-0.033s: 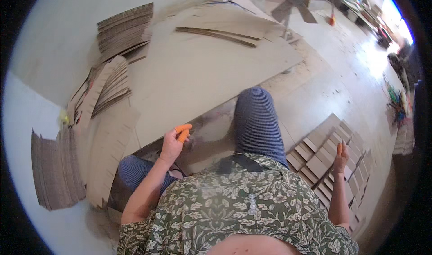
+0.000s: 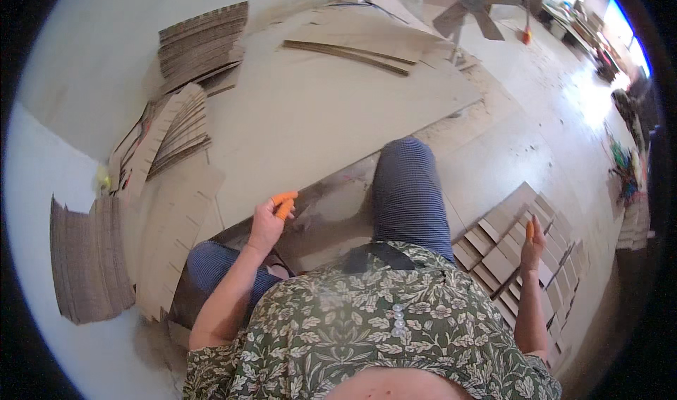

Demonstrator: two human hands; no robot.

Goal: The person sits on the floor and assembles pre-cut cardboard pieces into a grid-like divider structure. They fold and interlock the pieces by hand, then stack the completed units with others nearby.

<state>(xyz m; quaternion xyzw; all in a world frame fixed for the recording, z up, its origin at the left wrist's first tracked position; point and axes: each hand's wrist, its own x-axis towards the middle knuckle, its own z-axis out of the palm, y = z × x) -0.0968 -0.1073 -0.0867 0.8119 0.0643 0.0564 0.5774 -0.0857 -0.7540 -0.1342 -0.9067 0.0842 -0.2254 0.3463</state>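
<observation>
A large pale board (image 2: pixel 317 111) lies in front of the person on the floor (image 2: pixel 493 153). Left of the board rises a pale wall (image 2: pixel 106 61); past its far right corner stands a fan (image 2: pixel 471 1). Long brown strips (image 2: pixel 345 56) lie on its far part, and a ridged brown stack (image 2: pixel 204 44) stands at its far left. The left hand (image 2: pixel 268 223) is over the board's near edge, fingers half bent; whether they pinch anything small I cannot tell. The right hand (image 2: pixel 534 248), fingers straight and grasping nothing visible, is above a pile of card pieces (image 2: pixel 493 248) right of the board. The pile's rows slant roughly along the board's long near edge, its far end pointing rightward.
</observation>
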